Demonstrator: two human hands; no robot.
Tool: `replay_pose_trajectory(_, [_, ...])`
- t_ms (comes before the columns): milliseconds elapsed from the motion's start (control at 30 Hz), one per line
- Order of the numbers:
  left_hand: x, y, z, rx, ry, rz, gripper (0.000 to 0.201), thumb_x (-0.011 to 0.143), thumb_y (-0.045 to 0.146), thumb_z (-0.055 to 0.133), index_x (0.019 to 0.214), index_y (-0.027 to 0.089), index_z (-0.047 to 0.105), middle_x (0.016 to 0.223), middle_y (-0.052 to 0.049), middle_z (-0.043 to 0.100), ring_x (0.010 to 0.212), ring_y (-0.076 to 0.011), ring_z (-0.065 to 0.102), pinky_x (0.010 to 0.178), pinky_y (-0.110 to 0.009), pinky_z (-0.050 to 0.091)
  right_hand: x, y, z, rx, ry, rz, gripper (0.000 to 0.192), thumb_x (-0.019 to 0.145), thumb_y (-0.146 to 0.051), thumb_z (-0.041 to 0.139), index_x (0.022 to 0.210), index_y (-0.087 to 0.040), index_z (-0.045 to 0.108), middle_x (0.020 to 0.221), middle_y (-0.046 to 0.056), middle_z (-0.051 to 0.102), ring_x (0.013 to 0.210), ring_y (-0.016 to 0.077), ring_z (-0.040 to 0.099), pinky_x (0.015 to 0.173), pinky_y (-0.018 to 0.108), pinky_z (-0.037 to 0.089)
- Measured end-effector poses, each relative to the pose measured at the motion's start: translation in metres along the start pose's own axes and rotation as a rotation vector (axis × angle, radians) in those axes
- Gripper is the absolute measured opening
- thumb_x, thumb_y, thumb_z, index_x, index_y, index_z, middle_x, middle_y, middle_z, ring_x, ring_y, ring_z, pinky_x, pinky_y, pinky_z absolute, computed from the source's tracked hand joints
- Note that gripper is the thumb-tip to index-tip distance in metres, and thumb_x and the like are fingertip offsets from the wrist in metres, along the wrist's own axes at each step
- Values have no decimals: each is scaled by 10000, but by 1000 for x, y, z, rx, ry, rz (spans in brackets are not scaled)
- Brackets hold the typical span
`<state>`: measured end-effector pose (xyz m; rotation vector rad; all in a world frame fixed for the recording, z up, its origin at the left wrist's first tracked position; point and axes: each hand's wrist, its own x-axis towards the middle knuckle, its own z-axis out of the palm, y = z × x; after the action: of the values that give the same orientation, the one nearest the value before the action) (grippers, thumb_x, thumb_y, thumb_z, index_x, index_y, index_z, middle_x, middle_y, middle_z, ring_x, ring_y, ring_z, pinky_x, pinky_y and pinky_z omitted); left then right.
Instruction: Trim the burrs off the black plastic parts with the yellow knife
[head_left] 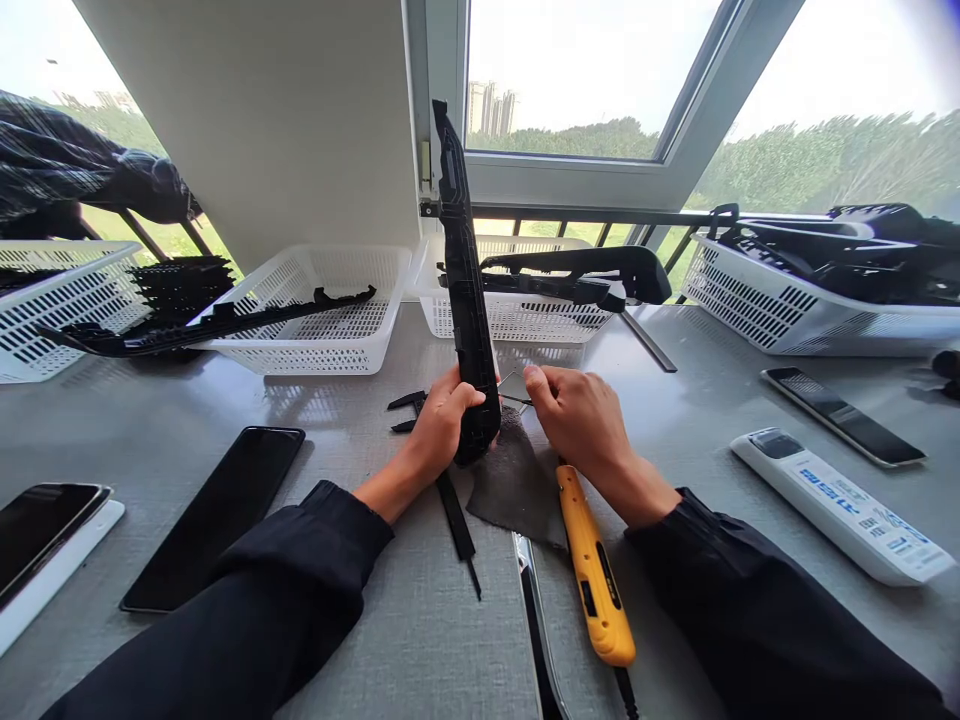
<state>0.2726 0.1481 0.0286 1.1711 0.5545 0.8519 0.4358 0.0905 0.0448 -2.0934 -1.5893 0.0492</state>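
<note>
My left hand [437, 425] is closed around the lower end of a long black plastic trim piece [466, 270], which stands nearly upright. Close by on the right, my right hand [583, 420] is curled shut with the thumb on top. A thin dark tool [517, 400] pokes from its fingers toward the trim piece; the rest of it is hidden by the hand. Under the left hand lies a black caliper [454, 515]. A dark grey abrasive sheet [517, 485] rests between my hands. Below my right wrist is a yellow corded power tool [596, 570].
Black parts lie in and across white plastic baskets [315, 355] along the window side. A black phone [214, 520] lies on the left, another phone [844, 415] on the right. Beside it is a white labelled device [840, 505]. A shiny strip [534, 620] lies in front.
</note>
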Motion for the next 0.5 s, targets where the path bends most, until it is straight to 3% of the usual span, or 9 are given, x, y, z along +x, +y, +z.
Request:
replay_pose_trajectory(333, [-3, 2, 4, -3, 58, 32, 257, 725, 326, 597, 946, 196, 588, 713, 16, 630, 429, -145, 581, 396, -272, 471, -2, -1, 2, -9, -5, -50, 533, 1061, -472, 379, 619, -203, 505, 589, 13, 531, 565, 138, 353, 615, 305, 149])
replay_pose_trajectory(500, [0, 0, 2, -32, 74, 37, 293, 809, 409, 606, 1015, 200, 590, 733, 13, 650, 442, -143, 592, 418, -269, 488, -3, -2, 2, 16, -6, -59, 518, 1045, -463, 402, 609, -204, 511, 590, 10, 534, 561, 136, 347, 612, 306, 160])
